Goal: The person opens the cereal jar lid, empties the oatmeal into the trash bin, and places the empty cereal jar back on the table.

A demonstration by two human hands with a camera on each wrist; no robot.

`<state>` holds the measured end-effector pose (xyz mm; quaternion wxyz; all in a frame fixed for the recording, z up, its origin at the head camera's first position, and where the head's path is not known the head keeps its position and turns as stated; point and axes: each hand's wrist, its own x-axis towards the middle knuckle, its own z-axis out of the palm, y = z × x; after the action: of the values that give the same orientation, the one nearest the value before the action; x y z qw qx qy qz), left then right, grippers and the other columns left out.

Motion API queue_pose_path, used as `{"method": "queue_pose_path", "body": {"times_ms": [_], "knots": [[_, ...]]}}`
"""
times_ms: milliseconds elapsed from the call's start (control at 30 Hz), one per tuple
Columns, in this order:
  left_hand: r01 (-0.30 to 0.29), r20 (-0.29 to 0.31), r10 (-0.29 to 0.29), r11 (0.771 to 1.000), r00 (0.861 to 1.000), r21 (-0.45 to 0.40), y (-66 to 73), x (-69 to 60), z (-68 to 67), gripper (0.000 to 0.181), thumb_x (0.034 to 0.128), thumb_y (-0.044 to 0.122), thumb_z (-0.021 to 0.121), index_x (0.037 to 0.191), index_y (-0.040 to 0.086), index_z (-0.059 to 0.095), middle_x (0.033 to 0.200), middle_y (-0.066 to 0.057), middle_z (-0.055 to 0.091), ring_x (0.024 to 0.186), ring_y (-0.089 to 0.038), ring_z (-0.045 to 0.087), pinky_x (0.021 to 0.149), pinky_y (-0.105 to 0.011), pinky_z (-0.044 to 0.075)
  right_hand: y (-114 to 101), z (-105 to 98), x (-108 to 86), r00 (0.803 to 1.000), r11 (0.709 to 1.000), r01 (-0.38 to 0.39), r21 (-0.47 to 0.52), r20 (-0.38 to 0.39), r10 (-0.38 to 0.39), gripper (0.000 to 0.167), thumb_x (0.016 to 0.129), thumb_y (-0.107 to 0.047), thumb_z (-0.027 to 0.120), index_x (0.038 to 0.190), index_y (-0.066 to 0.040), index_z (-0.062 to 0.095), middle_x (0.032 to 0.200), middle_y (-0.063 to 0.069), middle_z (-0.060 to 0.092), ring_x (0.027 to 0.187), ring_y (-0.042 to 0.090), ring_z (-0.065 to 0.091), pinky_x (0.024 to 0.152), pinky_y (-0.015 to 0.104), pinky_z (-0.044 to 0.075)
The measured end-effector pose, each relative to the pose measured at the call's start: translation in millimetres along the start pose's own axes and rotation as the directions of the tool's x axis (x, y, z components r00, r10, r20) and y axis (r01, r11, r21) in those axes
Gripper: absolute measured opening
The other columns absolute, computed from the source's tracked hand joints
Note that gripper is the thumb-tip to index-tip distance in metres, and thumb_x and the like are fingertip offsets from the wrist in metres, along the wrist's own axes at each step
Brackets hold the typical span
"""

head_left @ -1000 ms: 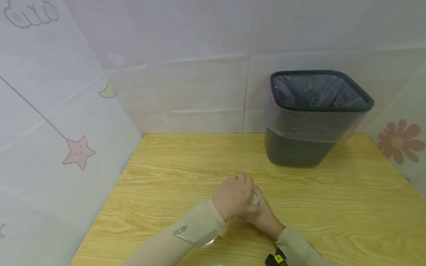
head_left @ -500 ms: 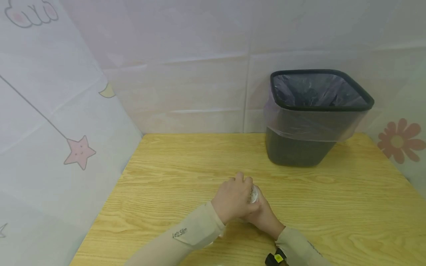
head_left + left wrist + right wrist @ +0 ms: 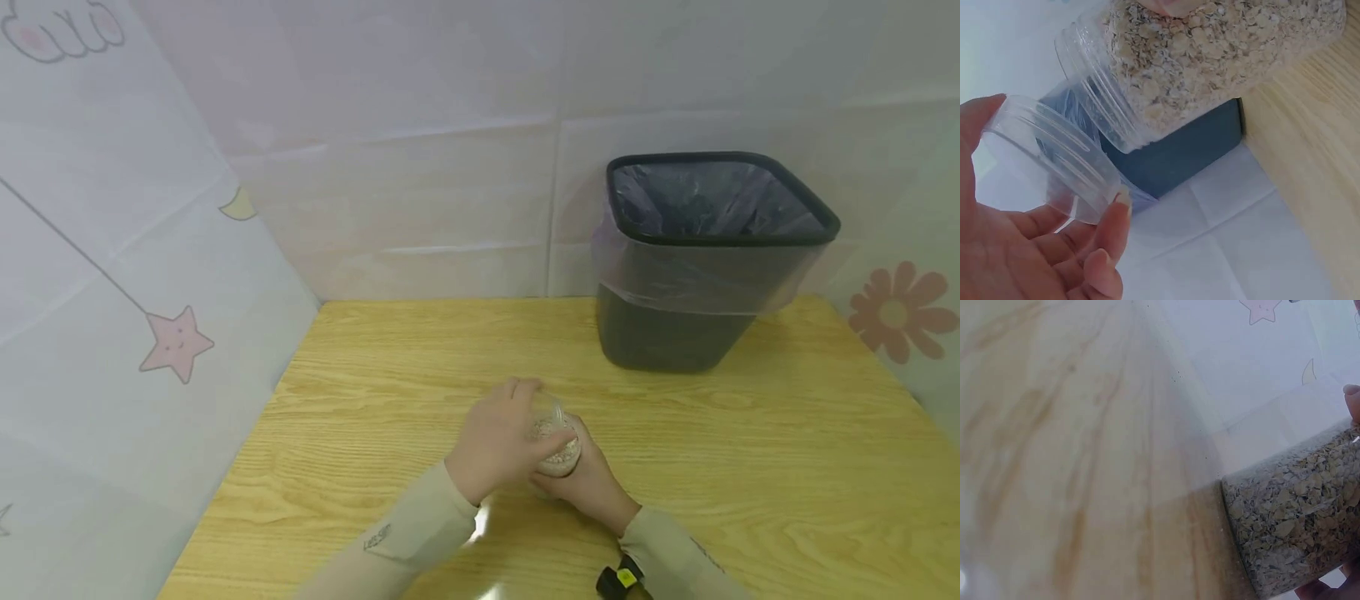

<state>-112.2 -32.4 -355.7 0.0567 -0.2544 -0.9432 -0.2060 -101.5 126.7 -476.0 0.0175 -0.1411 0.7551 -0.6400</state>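
Observation:
A clear screw-top jar (image 3: 1210, 69) of oat flakes stands near the front of the wooden table in the head view, its threaded mouth uncovered. My right hand (image 3: 596, 487) grips it around the side; the jar's lower part shows in the right wrist view (image 3: 1291, 519). My left hand (image 3: 491, 437) holds the clear plastic lid (image 3: 1054, 156) by its rim between thumb and fingers. In the left wrist view a gap separates the lid from the jar's mouth. From the head view, the left hand hides part of the jar and lid.
A dark grey trash bin (image 3: 660, 333) with a translucent liner stands at the table's back right. Patterned white sheets (image 3: 420, 200) rise behind and at both sides of the wooden table (image 3: 390, 375).
My left hand has drawn back to the left, taking the lid off the jar's mouth. The oats inside now show from above. My right hand stays around the jar.

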Motion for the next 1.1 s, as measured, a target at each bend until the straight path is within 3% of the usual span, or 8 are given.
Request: {"method": "queue_pose_path", "body": {"times_ms": [100,167,367,600,933,1100], "knots": [[0.033,-0.019,-0.035,0.994,0.999,-0.101,-6.2,-5.0,-3.8,0.064,0.0858,0.049,0.069,0.129,0.005,0.055,0.122,-0.011,0.061,0.109,-0.027,0.061,0.088,-0.04,0.051,-0.3,-0.1,0.0,1.0,1.0,0.003,-0.023,-0.017,-0.003,0.082,0.074,-0.002,0.083,0.14,-0.002,0.033,0.129,0.022,0.049,0.113,0.033,0.054,0.088,0.027,0.049],[0.031,-0.032,-0.035,0.994,0.999,-0.105,-11.2,-7.9,-6.9,0.065,0.0851,0.049,0.07,0.13,0.005,0.055,0.123,-0.012,0.061,0.11,-0.027,0.06,0.088,-0.04,0.051,-1.2,0.4,0.3,0.999,0.999,0.012,-0.045,-0.037,-0.014,0.08,0.073,-0.002,0.084,0.137,-0.002,0.036,0.126,0.02,0.051,0.111,0.032,0.055,0.087,0.027,0.05],[0.007,-0.055,-0.009,0.999,0.998,-0.045,-27.2,-17.5,-14.4,0.068,0.0845,0.048,0.071,0.131,0.001,0.054,0.121,-0.015,0.06,0.096,-0.029,0.065,0.075,-0.04,0.056,-4.4,2.4,-0.6,0.996,0.995,0.031,-0.093,-0.085,-0.039,0.079,0.068,-0.001,0.087,0.133,-0.001,0.041,0.124,0.018,0.054,0.115,0.03,0.052,0.092,0.031,0.047],[-0.011,-0.06,0.012,1.0,0.998,0.019,-42.8,-28.3,-13.1,0.067,0.0837,0.048,0.072,0.128,0.0,0.056,0.114,-0.017,0.062,0.094,-0.03,0.065,0.073,-0.04,0.056,-5.8,3.3,-0.8,0.996,0.999,-0.004,-0.052,-0.085,0.0,0.082,0.068,-0.001,0.087,0.135,-0.001,0.041,0.129,0.018,0.052,0.121,0.033,0.048,0.099,0.037,0.042],[0.003,-0.004,-0.002,0.995,1.0,0.097,-54.3,-37.4,-8.1,0.063,0.0813,0.04,0.077,0.124,-0.002,0.059,0.101,-0.017,0.062,0.07,-0.021,0.059,0.055,-0.028,0.05,-4.7,4.1,-0.2,0.995,0.999,-0.01,-0.045,-0.097,0.005,0.082,0.066,0.0,0.088,0.134,0.0,0.042,0.128,0.019,0.052,0.121,0.034,0.049,0.099,0.037,0.042],[-0.01,0.056,0.0,0.983,0.998,0.185,-60.0,-41.8,2.7,0.064,0.077,0.038,0.081,0.124,0.0,0.062,0.102,-0.018,0.063,0.072,-0.024,0.062,0.054,-0.027,0.051,-4.5,5.1,0.0,0.995,0.999,-0.018,-0.045,-0.102,0.013,0.083,0.066,0.0,0.088,0.134,0.0,0.042,0.128,0.019,0.053,0.121,0.034,0.049,0.099,0.034,0.041]]}}
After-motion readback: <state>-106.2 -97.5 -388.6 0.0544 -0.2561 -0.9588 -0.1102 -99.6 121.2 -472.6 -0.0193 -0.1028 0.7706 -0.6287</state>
